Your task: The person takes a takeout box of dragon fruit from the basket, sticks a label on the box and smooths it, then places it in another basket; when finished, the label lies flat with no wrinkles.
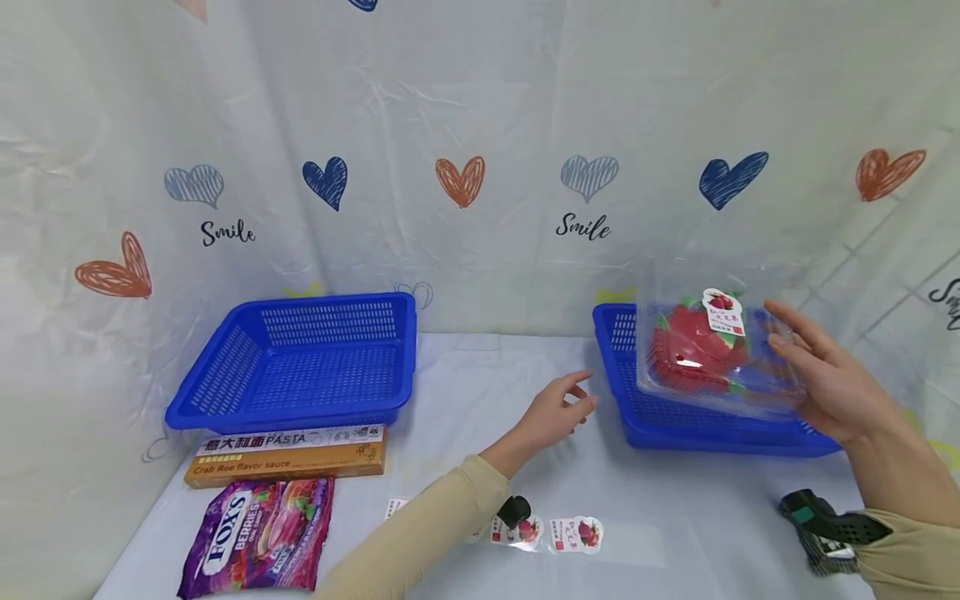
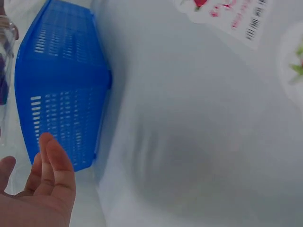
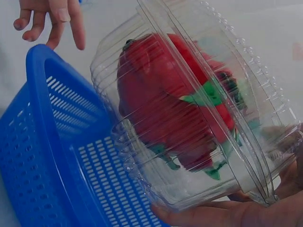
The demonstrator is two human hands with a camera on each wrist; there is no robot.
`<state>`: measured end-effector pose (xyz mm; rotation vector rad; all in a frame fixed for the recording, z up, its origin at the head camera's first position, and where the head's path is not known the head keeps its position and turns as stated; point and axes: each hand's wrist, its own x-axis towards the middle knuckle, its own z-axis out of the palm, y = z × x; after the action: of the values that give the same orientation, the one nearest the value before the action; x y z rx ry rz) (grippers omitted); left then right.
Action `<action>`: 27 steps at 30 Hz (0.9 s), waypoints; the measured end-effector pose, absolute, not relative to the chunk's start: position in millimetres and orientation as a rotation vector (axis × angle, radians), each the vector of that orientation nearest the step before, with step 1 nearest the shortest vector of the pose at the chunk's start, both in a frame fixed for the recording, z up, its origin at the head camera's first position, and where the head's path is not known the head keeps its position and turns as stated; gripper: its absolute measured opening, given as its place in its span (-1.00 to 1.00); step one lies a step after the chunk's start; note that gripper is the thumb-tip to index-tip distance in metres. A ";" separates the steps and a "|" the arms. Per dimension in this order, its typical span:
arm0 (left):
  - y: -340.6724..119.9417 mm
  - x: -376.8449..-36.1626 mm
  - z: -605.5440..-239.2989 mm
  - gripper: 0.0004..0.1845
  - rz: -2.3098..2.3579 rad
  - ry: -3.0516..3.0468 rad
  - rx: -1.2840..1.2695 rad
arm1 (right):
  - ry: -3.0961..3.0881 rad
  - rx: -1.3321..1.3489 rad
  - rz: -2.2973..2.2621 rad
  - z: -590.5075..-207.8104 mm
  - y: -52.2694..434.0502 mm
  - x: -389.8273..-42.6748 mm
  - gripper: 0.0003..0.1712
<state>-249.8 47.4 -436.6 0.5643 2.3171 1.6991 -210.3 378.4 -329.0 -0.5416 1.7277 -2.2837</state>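
A clear clamshell box [image 1: 712, 350] of red fruit is gripped by the right hand [image 1: 832, 379], tilted above the right blue basket [image 1: 675, 421]. The left hand [image 1: 555, 414], fingers relaxed and empty, is held above the table [image 1: 675, 517] beside that basket.

A staged tabletop set: a heart-printed "Smile" sheet [image 1: 480, 125] backs a cloth-covered table [image 1: 675, 517] with packaged groceries

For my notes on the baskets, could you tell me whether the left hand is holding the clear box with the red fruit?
No, the left hand hovers open over the table, while the right hand holds the clear box.
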 end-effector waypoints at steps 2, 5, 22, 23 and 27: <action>53.6 -251.0 -434.5 -0.43 1.677 2.318 0.550 | 1.653 -0.573 -2.302 -331.1 381.5 -212.0 -0.41; 62.8 -252.7 -432.9 -0.43 1.652 2.317 0.524 | 1.587 -0.619 -2.306 -334.5 385.6 -214.6 -0.41; 92.7 -256.4 -428.8 -0.37 1.575 2.315 0.467 | 1.827 -0.403 -2.191 -355.2 404.3 -223.8 -0.37; 93.8 -256.5 -428.3 -0.35 1.574 2.313 0.462 | 1.842 -0.399 -2.180 -355.7 405.3 -224.0 -0.37; 97.2 -257.1 -425.8 -0.31 1.572 2.321 0.445 | 1.925 -0.340 -2.134 -357.1 410.1 -225.7 -0.36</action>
<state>-257.1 97.2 -425.8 0.4452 2.3208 1.5721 -225.7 410.1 -357.1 -0.3403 1.9248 -2.1344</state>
